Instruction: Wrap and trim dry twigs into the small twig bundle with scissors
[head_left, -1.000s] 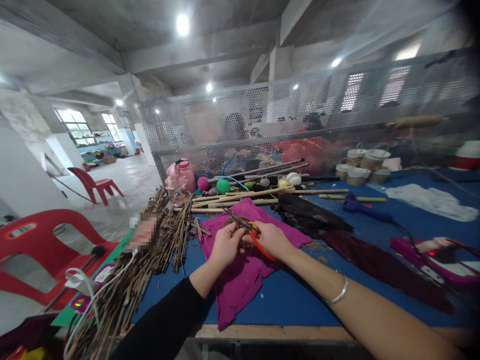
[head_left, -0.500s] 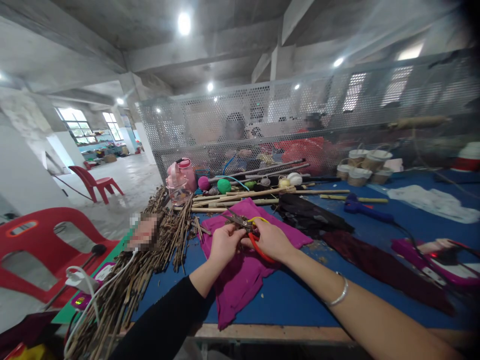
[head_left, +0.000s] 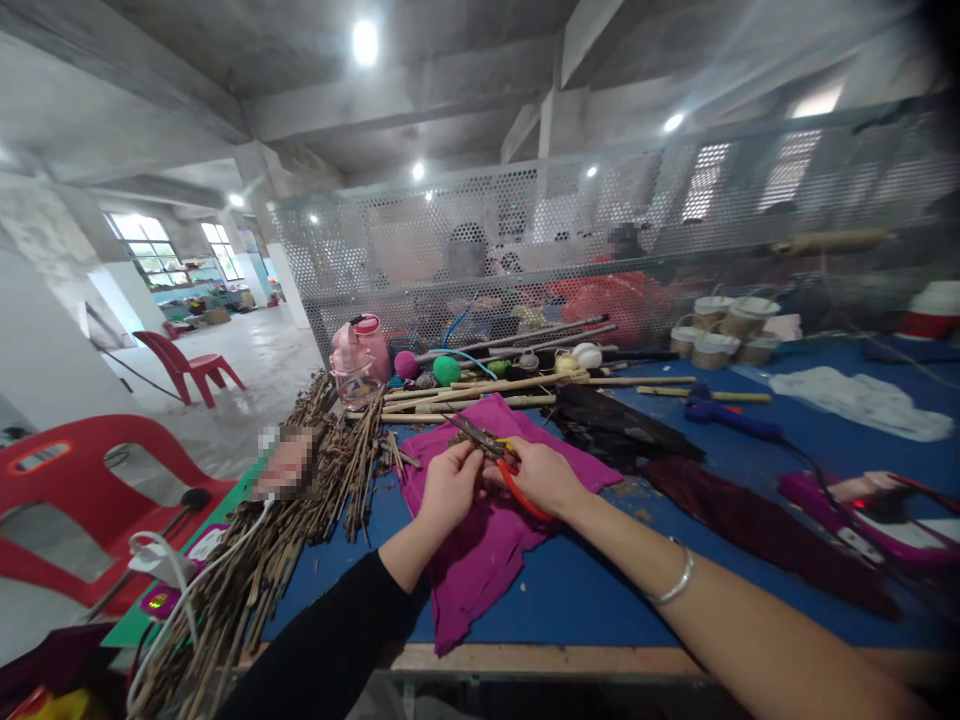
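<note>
My right hand (head_left: pixel 534 478) is closed on the red and yellow handles of a pair of scissors (head_left: pixel 487 445), whose blades point up and to the left. My left hand (head_left: pixel 450 482) is pinched near the blades, its fingertips touching or nearly touching my right hand; what it holds is too small and hidden to name. Both hands are above a magenta cloth (head_left: pixel 480 575) spread on the blue table (head_left: pixel 585 600). Dark plant bits show around the blades. A pile of dry brown stems (head_left: pixel 277 540) lies to the left of the cloth.
Behind the cloth lie pale sticks (head_left: pixel 480 393), yarn balls (head_left: pixel 447 371) and a pink jug (head_left: pixel 361 355). Black cloth (head_left: pixel 622 425), dark red cloth (head_left: pixel 765 530) and a blue-handled tool (head_left: pixel 735 417) lie right. People are visible beyond a perforated metal screen (head_left: pixel 405 225).
The scissors' handles have come closer together in my right hand, with the yellow loop less visible. The left hand has barely moved, and the view has shifted slightly.
</note>
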